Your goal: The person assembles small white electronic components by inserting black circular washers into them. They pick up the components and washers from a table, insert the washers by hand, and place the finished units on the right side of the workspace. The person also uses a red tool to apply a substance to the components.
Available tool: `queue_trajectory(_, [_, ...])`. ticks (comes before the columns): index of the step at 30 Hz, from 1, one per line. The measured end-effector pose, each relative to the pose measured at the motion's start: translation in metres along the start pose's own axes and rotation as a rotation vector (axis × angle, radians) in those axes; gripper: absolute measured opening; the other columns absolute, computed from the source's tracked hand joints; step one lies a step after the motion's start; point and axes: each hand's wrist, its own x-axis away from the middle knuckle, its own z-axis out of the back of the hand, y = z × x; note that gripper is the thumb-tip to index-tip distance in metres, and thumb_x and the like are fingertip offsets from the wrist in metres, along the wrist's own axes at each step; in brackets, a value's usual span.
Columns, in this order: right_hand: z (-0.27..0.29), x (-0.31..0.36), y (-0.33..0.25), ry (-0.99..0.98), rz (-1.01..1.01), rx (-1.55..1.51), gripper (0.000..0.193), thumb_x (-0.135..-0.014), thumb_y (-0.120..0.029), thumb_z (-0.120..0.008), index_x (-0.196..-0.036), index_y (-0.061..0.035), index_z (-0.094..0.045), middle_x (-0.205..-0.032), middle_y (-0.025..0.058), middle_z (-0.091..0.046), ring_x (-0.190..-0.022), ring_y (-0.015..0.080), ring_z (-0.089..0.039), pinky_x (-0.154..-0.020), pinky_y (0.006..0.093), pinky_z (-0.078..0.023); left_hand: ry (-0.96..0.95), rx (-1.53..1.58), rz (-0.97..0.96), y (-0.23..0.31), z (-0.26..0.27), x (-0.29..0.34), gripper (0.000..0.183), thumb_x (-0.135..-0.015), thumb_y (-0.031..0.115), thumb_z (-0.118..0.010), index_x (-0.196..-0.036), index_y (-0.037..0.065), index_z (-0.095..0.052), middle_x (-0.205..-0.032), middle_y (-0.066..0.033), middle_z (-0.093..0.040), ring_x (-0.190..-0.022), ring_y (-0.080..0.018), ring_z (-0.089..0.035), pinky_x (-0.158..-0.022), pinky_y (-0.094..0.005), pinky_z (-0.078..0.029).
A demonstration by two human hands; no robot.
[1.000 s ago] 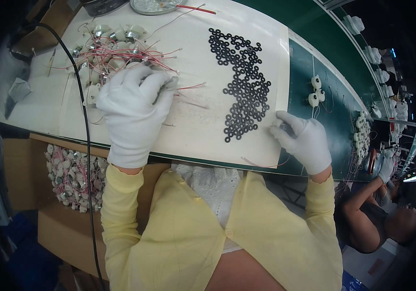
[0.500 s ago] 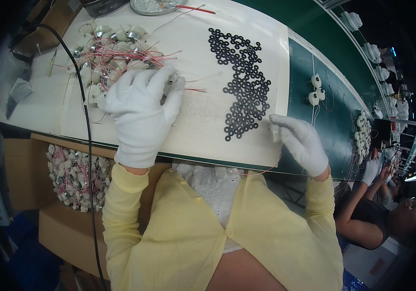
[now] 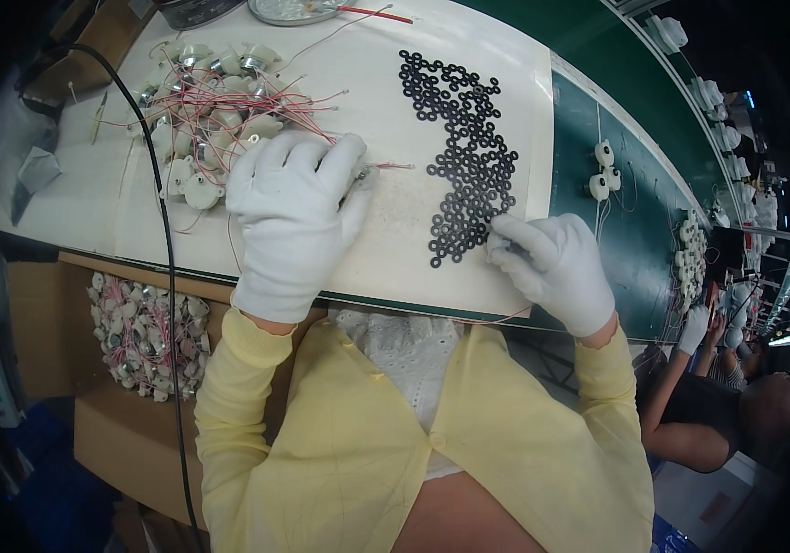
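Note:
My left hand (image 3: 298, 217), in a white glove, is closed around a small motor (image 3: 364, 172). Only a grey bit of it shows at the thumb, with red wires sticking out to the right. Beside that hand lies a heap of white-and-silver motors (image 3: 220, 115) with tangled red and pale wires. My right hand (image 3: 556, 267), also gloved, has its fingers pinched together at the lower right edge of the black rings (image 3: 473, 175). A red wire (image 3: 505, 318) runs to it from the table edge; the white motor seen in it earlier is now hidden by the fingers.
A black cable (image 3: 166, 230) hangs across the left side. Below the table, a cardboard box (image 3: 40, 323) holds more wired motors. A round dish (image 3: 293, 11) sits at the far edge. Several motors (image 3: 605, 172) rest on the green surface at right, where another person (image 3: 690, 405) works.
My right hand has moved left to the black rings, and the motor in it has gone out of sight. My left hand has shifted slightly right, away from the motor heap.

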Motion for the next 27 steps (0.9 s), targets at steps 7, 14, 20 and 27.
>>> queue_trajectory(7, [0.004,0.002,-0.006,-0.074,0.026,0.201,0.026,-0.084,-0.025,-0.077,-0.105,-0.0137,-0.067,-0.071,0.0015,-0.065,-0.063,0.0236,-0.06,-0.064,0.0375,-0.042,-0.001,0.012,-0.008,-0.001,-0.001,0.001,0.022,-0.077,0.018,-0.08,-0.097,0.012,-0.071,-0.083,-0.0034,-0.063,-0.081,-0.0256,-0.062,-0.074,-0.0414,-0.048])
queue_trajectory(14, [0.023,0.014,-0.016,-0.278,-0.003,0.292,0.025,-0.088,-0.032,-0.073,-0.106,-0.0159,-0.067,-0.069,0.0003,-0.059,-0.062,0.0211,-0.055,-0.064,0.0359,-0.039,-0.013,0.015,-0.001,-0.001,-0.001,0.001,0.022,-0.077,0.019,-0.08,-0.097,0.012,-0.071,-0.083,-0.0031,-0.063,-0.082,-0.0254,-0.062,-0.075,-0.0414,-0.048])
queue_trajectory(20, [0.02,0.015,-0.017,-0.245,-0.022,0.297,0.025,-0.089,-0.032,-0.072,-0.107,-0.0152,-0.067,-0.066,0.0004,-0.059,-0.06,0.0214,-0.054,-0.064,0.0359,-0.039,-0.014,0.021,-0.006,-0.001,-0.001,0.0,0.022,-0.077,0.017,-0.08,-0.097,0.011,-0.072,-0.081,-0.0029,-0.062,-0.081,-0.0251,-0.062,-0.074,-0.0407,-0.048])
queue_trajectory(27, [-0.003,0.042,0.024,0.032,-0.324,-0.002,0.019,-0.092,-0.016,-0.067,-0.109,-0.0088,-0.07,-0.084,0.0078,-0.073,-0.073,0.0275,-0.069,-0.068,0.038,-0.049,-0.008,0.027,-0.026,0.0,-0.001,-0.002,0.022,-0.078,0.016,-0.08,-0.098,0.011,-0.072,-0.082,-0.0028,-0.063,-0.08,-0.0247,-0.063,-0.073,-0.0397,-0.048])
